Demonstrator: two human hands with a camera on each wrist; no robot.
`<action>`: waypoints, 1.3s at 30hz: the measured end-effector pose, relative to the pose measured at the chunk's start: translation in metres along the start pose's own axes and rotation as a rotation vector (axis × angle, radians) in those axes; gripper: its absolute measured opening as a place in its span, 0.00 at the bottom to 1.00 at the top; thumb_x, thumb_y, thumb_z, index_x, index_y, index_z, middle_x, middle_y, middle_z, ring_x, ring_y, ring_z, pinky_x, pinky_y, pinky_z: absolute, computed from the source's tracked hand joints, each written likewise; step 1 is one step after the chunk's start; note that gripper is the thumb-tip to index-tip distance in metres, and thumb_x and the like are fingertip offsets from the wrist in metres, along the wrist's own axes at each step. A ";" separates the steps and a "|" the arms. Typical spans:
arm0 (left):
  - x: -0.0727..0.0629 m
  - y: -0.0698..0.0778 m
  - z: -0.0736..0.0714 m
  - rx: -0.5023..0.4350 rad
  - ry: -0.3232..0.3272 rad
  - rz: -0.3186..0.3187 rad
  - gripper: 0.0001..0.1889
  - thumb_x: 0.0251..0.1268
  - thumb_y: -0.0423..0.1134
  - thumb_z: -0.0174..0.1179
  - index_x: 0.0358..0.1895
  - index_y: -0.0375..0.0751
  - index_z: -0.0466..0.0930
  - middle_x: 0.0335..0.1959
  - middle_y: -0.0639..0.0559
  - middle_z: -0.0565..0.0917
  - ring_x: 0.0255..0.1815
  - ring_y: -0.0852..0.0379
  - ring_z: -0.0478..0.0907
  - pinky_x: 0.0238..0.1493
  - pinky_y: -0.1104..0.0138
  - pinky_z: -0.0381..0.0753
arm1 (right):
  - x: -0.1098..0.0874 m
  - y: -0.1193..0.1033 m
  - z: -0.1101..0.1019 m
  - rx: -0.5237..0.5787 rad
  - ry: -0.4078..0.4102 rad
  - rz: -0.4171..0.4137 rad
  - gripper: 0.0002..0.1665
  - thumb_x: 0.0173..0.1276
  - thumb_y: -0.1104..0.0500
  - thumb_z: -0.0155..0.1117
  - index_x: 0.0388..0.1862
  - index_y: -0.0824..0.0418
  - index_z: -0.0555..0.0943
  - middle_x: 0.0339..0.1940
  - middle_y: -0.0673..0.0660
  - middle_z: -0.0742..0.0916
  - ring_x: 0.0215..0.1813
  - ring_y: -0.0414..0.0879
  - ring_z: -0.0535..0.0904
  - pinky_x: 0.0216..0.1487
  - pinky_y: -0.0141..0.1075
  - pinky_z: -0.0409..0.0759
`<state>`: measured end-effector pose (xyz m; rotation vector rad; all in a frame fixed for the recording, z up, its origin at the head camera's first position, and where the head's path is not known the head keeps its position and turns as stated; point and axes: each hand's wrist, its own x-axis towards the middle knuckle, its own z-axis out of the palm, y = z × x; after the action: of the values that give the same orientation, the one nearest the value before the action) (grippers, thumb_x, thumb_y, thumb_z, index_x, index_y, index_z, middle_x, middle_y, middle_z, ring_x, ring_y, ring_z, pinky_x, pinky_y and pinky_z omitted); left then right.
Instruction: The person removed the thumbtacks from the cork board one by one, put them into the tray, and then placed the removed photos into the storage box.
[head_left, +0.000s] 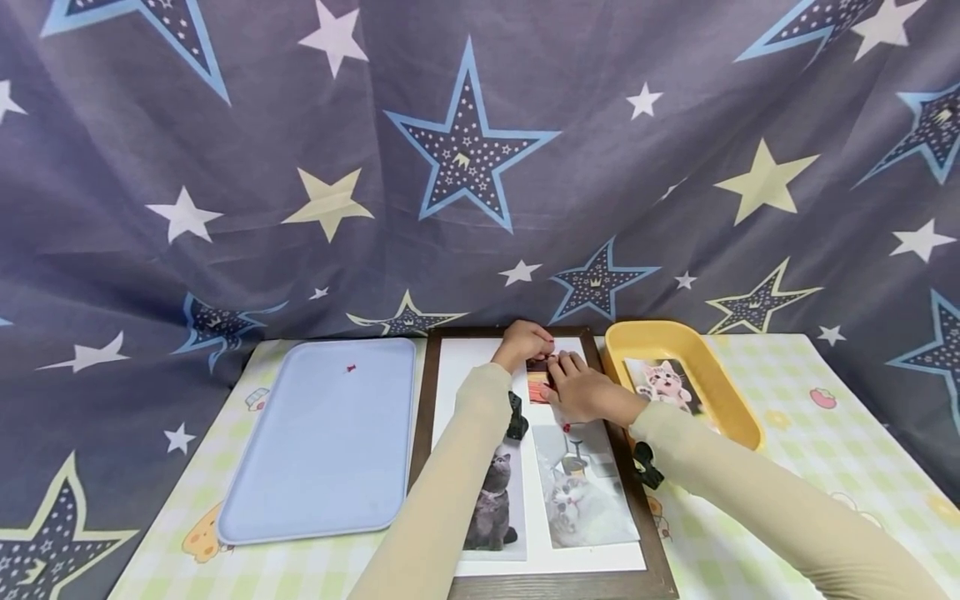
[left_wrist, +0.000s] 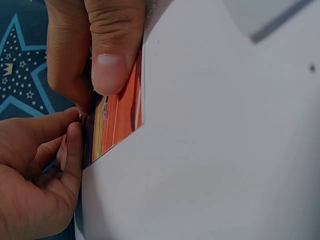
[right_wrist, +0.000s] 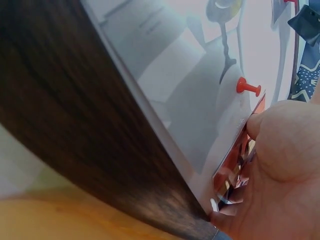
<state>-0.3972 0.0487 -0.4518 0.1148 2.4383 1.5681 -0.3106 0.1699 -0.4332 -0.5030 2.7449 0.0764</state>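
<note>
In the head view my left hand (head_left: 525, 344) is at the top of a dark-framed white board (head_left: 531, 492), fingers curled. A small red push pin (head_left: 551, 340) shows at its fingertips. My right hand (head_left: 583, 392) lies with extended fingers on a red-orange photo (head_left: 537, 388), pressing it against the board. The left wrist view shows the right thumb (left_wrist: 110, 75) on this photo and the left hand (left_wrist: 42, 170) at its top edge. Below it are a white cat photo (head_left: 588, 500) with a red pin (right_wrist: 245, 86) and a grey cat photo (head_left: 495, 508).
A pale blue tray (head_left: 322, 467) stands left of the board, with a small red pin (head_left: 351, 367) in it. To the right is a yellow bin (head_left: 723, 392) holding a kitten photo (head_left: 666, 385). The checked tablecloth (head_left: 795, 450) meets a star-patterned curtain (head_left: 585, 192) behind.
</note>
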 end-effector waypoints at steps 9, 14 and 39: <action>0.003 -0.002 -0.002 0.027 -0.006 0.001 0.07 0.63 0.30 0.68 0.42 0.30 0.88 0.39 0.43 0.87 0.25 0.64 0.76 0.29 0.76 0.78 | 0.000 -0.001 0.001 -0.003 0.022 -0.012 0.38 0.86 0.46 0.37 0.81 0.71 0.52 0.82 0.73 0.54 0.83 0.66 0.48 0.83 0.54 0.55; 0.001 0.003 -0.003 0.042 -0.004 0.013 0.08 0.64 0.30 0.67 0.44 0.31 0.88 0.44 0.40 0.88 0.25 0.63 0.76 0.29 0.77 0.78 | 0.001 0.000 -0.001 -0.005 0.024 -0.007 0.38 0.86 0.46 0.36 0.81 0.71 0.51 0.82 0.73 0.53 0.84 0.66 0.47 0.84 0.54 0.54; -0.003 0.004 0.003 0.125 0.035 0.026 0.07 0.65 0.31 0.66 0.43 0.33 0.89 0.44 0.41 0.89 0.28 0.61 0.77 0.32 0.73 0.81 | 0.001 0.000 0.004 -0.010 0.035 -0.017 0.38 0.86 0.47 0.36 0.81 0.73 0.51 0.82 0.74 0.55 0.83 0.67 0.49 0.83 0.54 0.55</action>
<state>-0.3935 0.0524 -0.4487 0.1432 2.5720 1.4388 -0.3101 0.1706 -0.4367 -0.5353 2.7754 0.0773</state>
